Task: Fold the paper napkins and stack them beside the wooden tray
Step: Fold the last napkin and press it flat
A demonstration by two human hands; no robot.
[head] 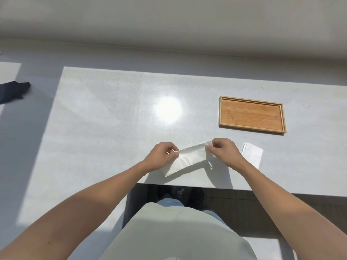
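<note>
A white paper napkin (pixel 187 159) is lifted a little above the near edge of the white table (pixel 105 119). My left hand (pixel 160 155) pinches its upper left corner. My right hand (pixel 224 151) pinches its upper right corner. The napkin's lower edge hangs toward the table front. A folded white napkin (pixel 253 153) lies flat on the table to the right of my right hand. The wooden tray (pixel 251 114) sits empty at the right, just behind that folded napkin.
The table's front edge runs just under the held napkin. A bright light glare (pixel 168 109) marks the table's middle. A dark object (pixel 13 90) lies on the floor at far left.
</note>
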